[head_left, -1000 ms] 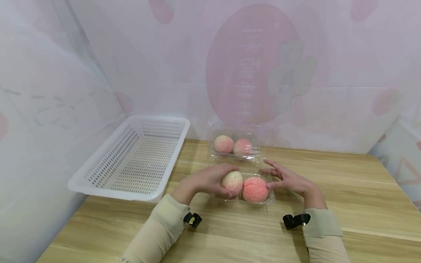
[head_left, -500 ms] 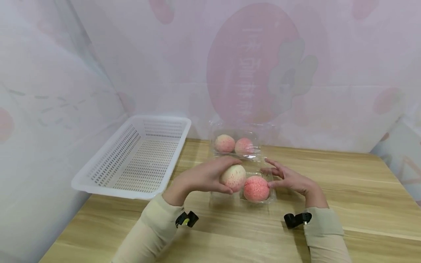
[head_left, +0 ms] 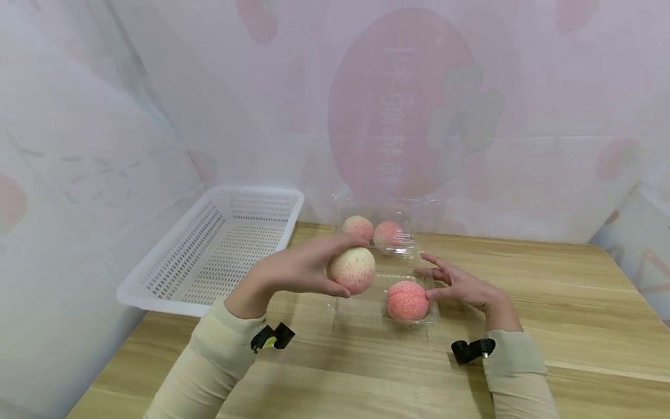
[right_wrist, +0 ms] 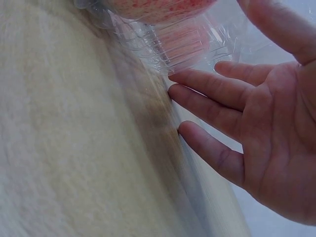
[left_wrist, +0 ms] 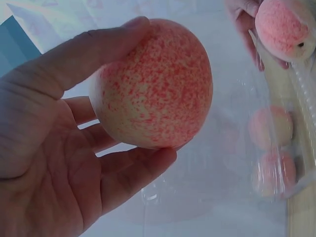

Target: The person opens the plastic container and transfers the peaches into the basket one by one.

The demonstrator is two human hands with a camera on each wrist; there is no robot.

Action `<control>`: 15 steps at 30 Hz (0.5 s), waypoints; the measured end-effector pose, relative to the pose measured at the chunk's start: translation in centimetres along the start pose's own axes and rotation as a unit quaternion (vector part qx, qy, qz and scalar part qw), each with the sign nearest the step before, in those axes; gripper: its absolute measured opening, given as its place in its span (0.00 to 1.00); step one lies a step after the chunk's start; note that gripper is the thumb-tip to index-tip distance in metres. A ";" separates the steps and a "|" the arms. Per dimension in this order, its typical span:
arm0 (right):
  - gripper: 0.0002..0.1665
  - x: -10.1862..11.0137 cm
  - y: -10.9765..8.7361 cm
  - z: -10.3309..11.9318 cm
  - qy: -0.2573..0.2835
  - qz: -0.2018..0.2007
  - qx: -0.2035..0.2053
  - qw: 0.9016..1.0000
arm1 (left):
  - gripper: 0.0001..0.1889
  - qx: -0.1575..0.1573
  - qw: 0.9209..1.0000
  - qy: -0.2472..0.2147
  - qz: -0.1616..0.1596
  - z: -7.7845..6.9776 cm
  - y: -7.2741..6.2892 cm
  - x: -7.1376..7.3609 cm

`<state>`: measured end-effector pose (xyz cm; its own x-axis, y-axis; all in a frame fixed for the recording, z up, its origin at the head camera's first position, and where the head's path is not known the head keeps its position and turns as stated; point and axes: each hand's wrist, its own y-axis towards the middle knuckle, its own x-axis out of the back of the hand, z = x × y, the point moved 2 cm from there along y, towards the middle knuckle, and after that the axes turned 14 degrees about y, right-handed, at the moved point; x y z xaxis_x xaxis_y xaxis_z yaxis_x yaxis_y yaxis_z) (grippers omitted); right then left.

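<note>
My left hand [head_left: 295, 267] grips a pale yellow and pink peach [head_left: 353, 271] between thumb and fingers, raised over the left part of a clear plastic clamshell box [head_left: 358, 307]. In the left wrist view the fingers wrap the side of this peach [left_wrist: 160, 86]. A pinker peach [head_left: 407, 301] sits in the box's right part. My right hand [head_left: 463, 289] is at the box's right edge, thumb tip beside that peach. Seen from the right wrist, its fingers [right_wrist: 212, 101] are extended, tips right at the clear plastic.
Behind the box's near part, two more peaches [head_left: 358, 230] lie within clear plastic. A white perforated basket [head_left: 162, 306] stands at the left of the wooden table [head_left: 565, 302]. A printed cloth [head_left: 528, 192] forms the wall behind.
My left hand has lifted the yellowish peach out of the box's left part and moved it up and leftward. The right hand and the pinker peach have stayed in place.
</note>
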<state>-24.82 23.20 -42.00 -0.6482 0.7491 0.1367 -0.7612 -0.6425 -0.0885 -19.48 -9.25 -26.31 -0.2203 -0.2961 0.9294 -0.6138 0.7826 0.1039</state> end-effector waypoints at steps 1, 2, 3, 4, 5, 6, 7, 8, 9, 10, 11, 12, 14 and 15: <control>0.55 0.0 0.0 0.0 0.002 -0.001 -0.002 1.000 | 0.41 0.005 1.000 -0.005 0.001 0.2 -0.2 0.2; 0.55 -0.1 0.1 0.0 0.001 0.001 -0.001 1.000 | 0.41 0.011 1.000 -0.010 0.002 0.5 -0.5 0.5; 0.55 -0.1 0.1 0.0 0.002 0.001 0.000 1.000 | 0.41 0.020 1.000 -0.011 0.002 0.7 -0.7 0.8; 0.55 -0.2 0.1 0.0 0.001 0.003 0.002 1.000 | 0.41 0.029 1.000 -0.007 0.001 0.9 -1.0 1.1; 0.55 -0.2 0.1 0.0 0.002 0.004 0.003 1.000 | 0.41 0.037 0.999 -0.006 0.000 1.1 -1.2 1.4; 0.55 -0.2 0.1 0.1 0.002 0.004 0.003 1.000 | 0.41 0.042 0.999 -0.003 -0.003 1.3 -1.5 1.7; 0.55 -0.2 0.1 0.1 0.003 0.004 0.003 1.000 | 0.41 0.045 0.999 -0.001 -0.006 1.5 -1.7 2.1; 0.55 -0.3 0.1 0.1 0.003 0.004 0.004 1.000 | 0.41 0.050 0.999 0.003 -0.009 1.7 -1.9 2.4; 0.55 -0.3 0.1 0.1 0.003 0.003 0.004 1.000 | 0.41 0.053 0.999 0.001 -0.012 1.8 -2.1 2.8; 0.55 -0.3 0.1 0.1 0.003 0.003 0.003 1.000 | 0.41 0.055 0.998 -0.003 -0.014 2.0 -2.3 3.2; 0.55 -0.4 0.0 0.2 0.005 0.001 0.002 1.000 | 0.41 0.057 0.998 -0.007 -0.017 2.2 -2.5 3.6; 0.55 -0.4 0.0 0.1 0.007 0.000 0.000 1.000 | 0.41 0.059 0.998 -0.012 -0.019 2.4 -2.8 4.0; 0.55 -0.5 0.1 0.1 0.009 -0.001 -0.002 1.000 | 0.42 0.065 0.997 -0.025 -0.022 2.9 -3.1 4.7; 0.55 -0.6 0.1 0.1 0.012 -0.002 -0.004 1.000 | 0.42 0.068 0.997 -0.031 -0.024 3.2 -3.3 5.1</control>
<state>-24.52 22.71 -41.98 -0.6456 0.7551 0.1136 -0.7636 -0.6386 -0.0952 -21.02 -15.07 -23.05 -0.2316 -0.3677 0.9007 -0.7213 0.6862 0.0947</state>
